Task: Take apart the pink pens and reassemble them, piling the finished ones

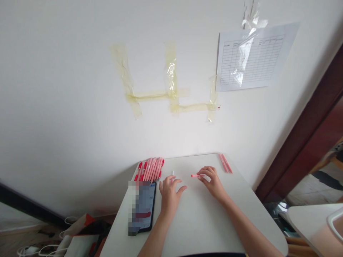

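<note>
My right hand (213,182) pinches a short pink tube, apparently a pen barrel (194,175), whose end points left towards my other hand. To its left, my left hand (170,194) hovers low over the white table with fingers spread and thumb out. Just beyond those fingers a small piece with a white tip (173,173) shows, pink lower down and partly hidden by the fingers. A row of pink and red pens (152,169) lies side by side at the table's far left corner. Two slim pink pen parts (225,163) rest at the far right.
A phone (147,210), partly pixelated, lies left of my left forearm on the white table (198,228). The table's far edge meets a white wall (80,107) with yellowed tape and a taped paper form (249,59). Bags and cables (72,235) sit lower left.
</note>
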Action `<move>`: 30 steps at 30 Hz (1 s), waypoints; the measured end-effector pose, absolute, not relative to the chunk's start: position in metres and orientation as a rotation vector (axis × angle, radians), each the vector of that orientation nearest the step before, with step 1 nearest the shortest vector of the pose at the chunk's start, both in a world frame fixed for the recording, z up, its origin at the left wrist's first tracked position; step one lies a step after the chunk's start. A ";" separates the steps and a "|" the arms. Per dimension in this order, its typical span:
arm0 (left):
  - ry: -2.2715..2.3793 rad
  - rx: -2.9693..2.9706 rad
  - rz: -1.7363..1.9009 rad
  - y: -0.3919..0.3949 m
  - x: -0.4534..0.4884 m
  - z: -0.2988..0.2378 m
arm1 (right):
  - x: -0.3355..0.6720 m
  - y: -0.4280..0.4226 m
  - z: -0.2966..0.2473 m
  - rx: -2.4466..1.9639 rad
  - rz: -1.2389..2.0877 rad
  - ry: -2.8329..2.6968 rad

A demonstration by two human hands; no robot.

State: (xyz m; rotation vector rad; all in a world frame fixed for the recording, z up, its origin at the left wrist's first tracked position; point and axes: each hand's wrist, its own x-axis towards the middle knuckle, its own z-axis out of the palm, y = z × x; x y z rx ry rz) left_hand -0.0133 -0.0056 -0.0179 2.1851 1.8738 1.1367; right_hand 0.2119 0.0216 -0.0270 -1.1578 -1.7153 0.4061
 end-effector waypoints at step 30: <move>2.345 2.211 0.881 -0.008 -0.018 -0.014 | 0.218 0.031 -0.046 -1.259 0.364 -1.552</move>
